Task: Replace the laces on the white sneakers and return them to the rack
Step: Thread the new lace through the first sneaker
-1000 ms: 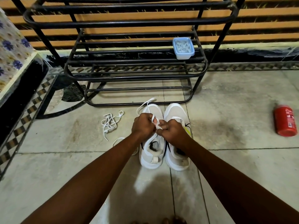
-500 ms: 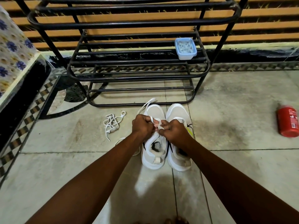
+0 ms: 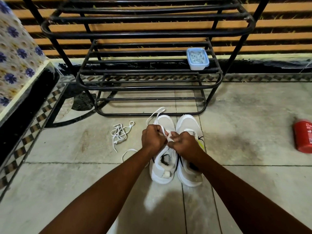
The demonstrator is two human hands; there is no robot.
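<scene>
On the tiled floor (image 3: 244, 115) just before the black rack (image 3: 148, 88), the white sneakers (image 3: 189, 124) stand side by side, toes toward it; above the left one the left hand (image 3: 152, 138) and right hand (image 3: 184, 143) meet, fingers of each curled tight and pinching a white lace (image 3: 166, 135). A loose lace (image 3: 119, 132) lies tangled to the left; a lidded container (image 3: 197, 59) sits on a rack shelf; a red can (image 3: 303, 137) lies well apart at right.

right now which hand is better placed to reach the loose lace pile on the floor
Probably the left. The left hand is nearer the loose lace pile, which lies on its side of the sneakers; the right hand would cross over. Both pinch a lace now.
</scene>
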